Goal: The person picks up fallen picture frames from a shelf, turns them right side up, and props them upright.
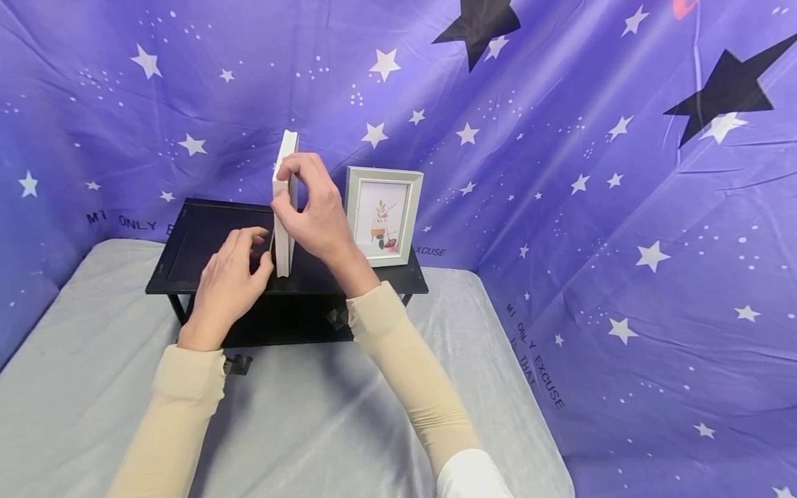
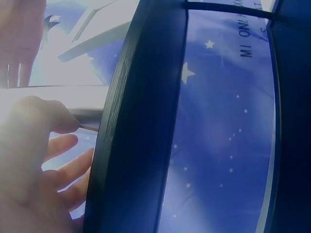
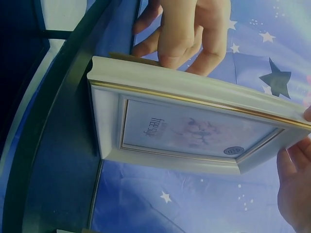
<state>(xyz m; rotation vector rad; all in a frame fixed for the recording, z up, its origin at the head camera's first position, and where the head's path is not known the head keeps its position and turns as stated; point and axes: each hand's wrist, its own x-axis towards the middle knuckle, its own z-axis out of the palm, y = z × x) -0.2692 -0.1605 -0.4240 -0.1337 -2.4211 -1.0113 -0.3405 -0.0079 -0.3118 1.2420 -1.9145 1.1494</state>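
Two hands meet on a white picture frame (image 1: 285, 207) that stands upright on its lower edge, turned edge-on to the head camera, near the middle of a low black shelf (image 1: 205, 242). The right hand (image 1: 314, 207) grips the frame from its 3 o'clock side, thumb on the near edge and fingers curled over the upper part; in the right wrist view the frame (image 3: 194, 126) shows a gold inner line and a pale print behind the glass, with fingers (image 3: 184, 34) of the other hand behind it. The left hand (image 1: 230, 280) sits at the frame's 7 o'clock, down at its foot, with fingertips curled against the back of the frame; the left wrist view shows its thumb and forefinger (image 2: 43, 116) pinching a thin flat piece next to the shelf's dark edge (image 2: 136, 126), though glare washes out what that piece is. At 3 o'clock of the held frame, just beside the right hand, a second frame (image 1: 382, 216) in grey-white stands facing the camera with a plant print in it. Under the shelf lies a grey cloth-covered worktop (image 1: 311, 415), and a purple star-printed backdrop (image 1: 591, 207) hangs behind and along the 3 o'clock side.
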